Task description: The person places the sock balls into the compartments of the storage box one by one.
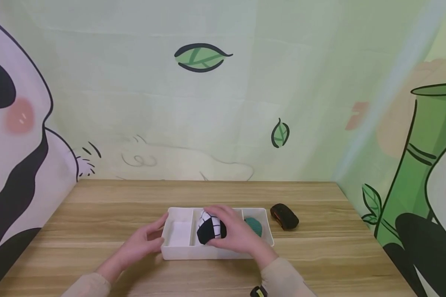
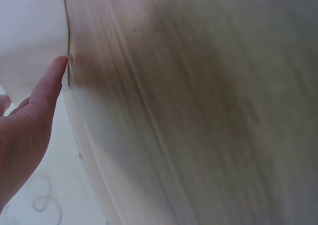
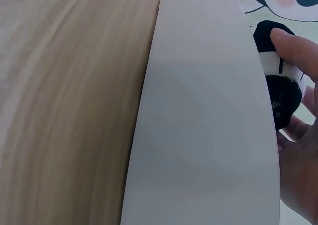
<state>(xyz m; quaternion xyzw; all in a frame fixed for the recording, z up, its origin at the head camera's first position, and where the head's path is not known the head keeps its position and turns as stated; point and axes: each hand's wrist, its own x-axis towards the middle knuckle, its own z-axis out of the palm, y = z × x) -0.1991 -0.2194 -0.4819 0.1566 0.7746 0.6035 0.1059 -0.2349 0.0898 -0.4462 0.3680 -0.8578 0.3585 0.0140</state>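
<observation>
head view: a panda-print backdrop stands behind a wooden table, which bears a white tray with three compartments. the right hand pinches a black-and-white ball between thumb and fingers at the middle compartment; whether it touches the floor there i cannot tell. the left hand, fingers nearly straight, touches the tray's left end, so the ball lies between both hands. a dark rounded object lies just right of the tray, and a green ball sits in the right compartment, partly hidden
</observation>
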